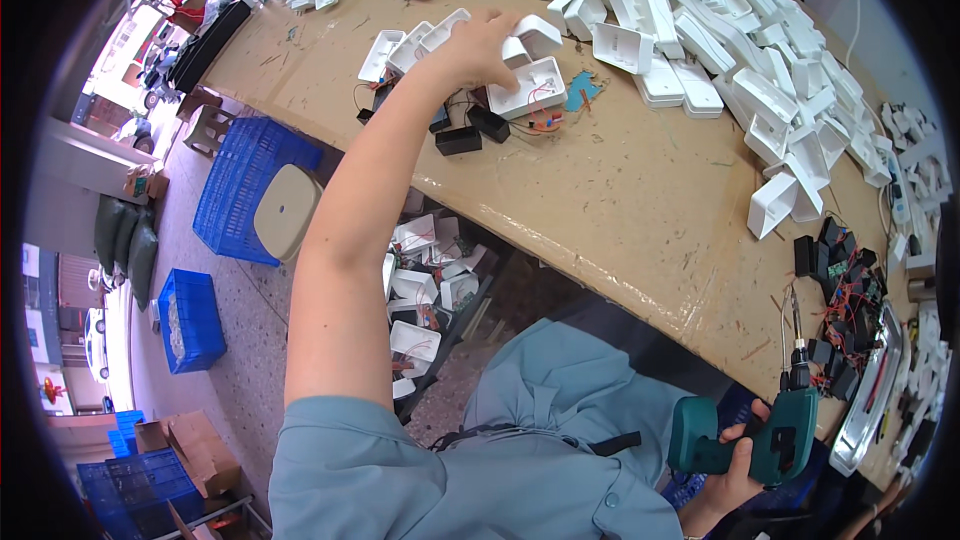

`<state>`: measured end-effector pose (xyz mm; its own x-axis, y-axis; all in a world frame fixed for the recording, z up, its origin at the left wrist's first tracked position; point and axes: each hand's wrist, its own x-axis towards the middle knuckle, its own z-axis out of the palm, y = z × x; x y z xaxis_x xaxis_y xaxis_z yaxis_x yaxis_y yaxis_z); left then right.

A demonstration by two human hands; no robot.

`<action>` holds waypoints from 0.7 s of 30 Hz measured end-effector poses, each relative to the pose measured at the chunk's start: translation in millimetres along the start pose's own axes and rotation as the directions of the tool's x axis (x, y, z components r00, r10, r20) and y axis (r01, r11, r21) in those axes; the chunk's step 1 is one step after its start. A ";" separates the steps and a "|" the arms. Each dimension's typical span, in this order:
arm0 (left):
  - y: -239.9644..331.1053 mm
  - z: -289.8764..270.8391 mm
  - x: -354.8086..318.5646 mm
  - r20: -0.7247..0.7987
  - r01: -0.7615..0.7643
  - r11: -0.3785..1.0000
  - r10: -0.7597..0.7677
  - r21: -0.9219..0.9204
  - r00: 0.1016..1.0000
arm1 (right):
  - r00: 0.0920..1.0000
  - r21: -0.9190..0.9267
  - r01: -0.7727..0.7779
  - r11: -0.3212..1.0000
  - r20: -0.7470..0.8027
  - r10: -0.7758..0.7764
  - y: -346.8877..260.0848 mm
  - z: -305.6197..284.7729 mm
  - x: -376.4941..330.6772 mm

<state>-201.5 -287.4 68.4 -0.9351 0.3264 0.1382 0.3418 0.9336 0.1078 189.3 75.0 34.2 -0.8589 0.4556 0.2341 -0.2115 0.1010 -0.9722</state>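
My left hand (482, 48) reaches over the far part of the table with its thumb and fingers spread. It is over a small group of white plastic cases, and the thumb is at the edge of an open white case (530, 90) with thin red wires inside. I cannot tell whether it touches the case. Black box-shaped parts (459, 141) with wires lie just in front of it. At the lower right, my right hand (735, 470) grips the handle of a dark green soldering gun (790, 430). Its thin metal tip points away from me, near the table's front edge.
A large heap of white cases (690, 10) covers the back and right of the table (560, 200). Black parts with red wires (850, 290) and a metal tray (868, 390) lie at right. A bin of white cases (415, 290) sits below the edge. Blue crates (240, 185) and a stool (287, 212) stand left.
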 end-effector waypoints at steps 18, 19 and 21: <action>-54.7 -28.1 -41.9 -0.123 -0.127 0.003 -0.247 -0.992 0.961 | 1.000 -0.051 -0.003 0.999 -0.029 0.002 -2.8 -13.4 -4.0; -60.6 -47.2 -55.0 -0.150 -0.123 0.098 -0.362 -0.988 0.920 | 1.000 -0.042 -0.002 0.999 -0.020 0.002 -4.5 -13.7 -1.5; -66.2 -61.5 -74.2 -0.390 -0.350 0.176 -0.339 -0.920 0.856 | 1.000 -0.051 -0.002 0.999 0.008 0.002 -3.3 -11.0 0.9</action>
<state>-149.0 -382.5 111.5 -0.8797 -0.0949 0.4660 0.4736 -0.0857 0.8766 194.4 84.8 37.5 -0.8632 0.4482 0.2323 -0.1860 0.1455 -0.9717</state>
